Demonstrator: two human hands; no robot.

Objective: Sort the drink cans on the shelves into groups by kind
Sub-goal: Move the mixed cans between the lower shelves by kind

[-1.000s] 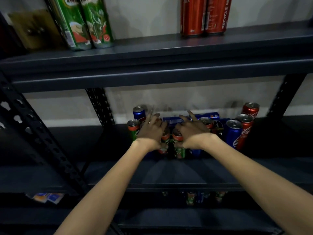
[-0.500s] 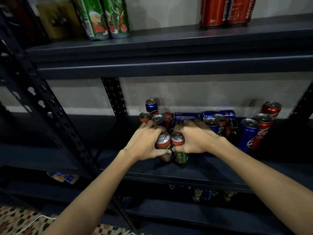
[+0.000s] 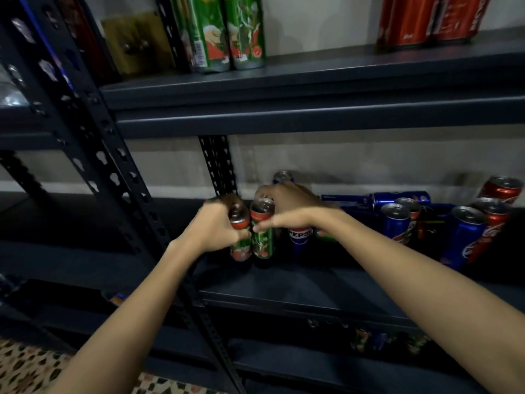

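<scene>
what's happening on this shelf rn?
A person is sorting cans on the middle shelf. The left hand grips one green can, the right hand grips another green can, side by side. Blue cans and red cans sit mixed to the right; two green cans stand on the shelf above.
</scene>
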